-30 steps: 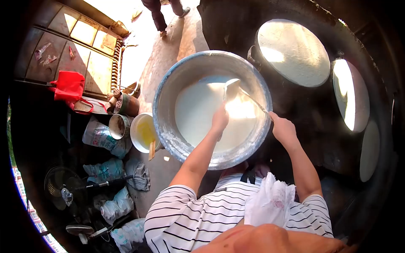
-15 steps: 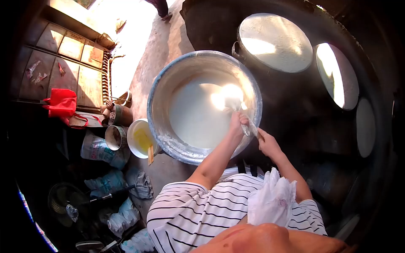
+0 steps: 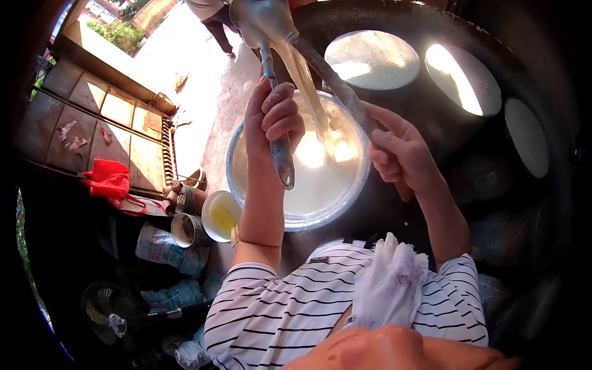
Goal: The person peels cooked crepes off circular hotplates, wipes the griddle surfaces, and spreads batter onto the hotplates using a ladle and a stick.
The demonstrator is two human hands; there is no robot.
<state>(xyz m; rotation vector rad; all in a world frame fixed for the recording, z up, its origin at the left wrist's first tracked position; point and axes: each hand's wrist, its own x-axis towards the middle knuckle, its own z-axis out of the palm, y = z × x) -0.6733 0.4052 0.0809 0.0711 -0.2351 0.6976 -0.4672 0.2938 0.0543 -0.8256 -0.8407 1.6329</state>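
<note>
My left hand [image 3: 275, 117] is closed around the metal handle of a ladle [image 3: 262, 21], raised in front of me. Pale, thick batter [image 3: 308, 92] stretches from it in a long sheet down to the basin. In my right hand [image 3: 404, 151] is a batter-coated stick [image 3: 333, 77], its far end touching or close beside the ladle's head. Below both hands stands a large round metal basin [image 3: 330, 217] holding more pale batter. My left forearm hides part of its left side.
On the right, several round pans of white batter [image 3: 372, 60] sit on a dark surface. A white bucket [image 3: 209, 227] with yellow liquid stands left of the basin, near a smaller pot [image 3: 184, 230] and a red bag [image 3: 110, 180]. A person [image 3: 216, 21] is at the top.
Both hands have risen from low over the basin, lifting ladle and stick out of it. Batter now trails down from them. The person at the top shows more of the body.
</note>
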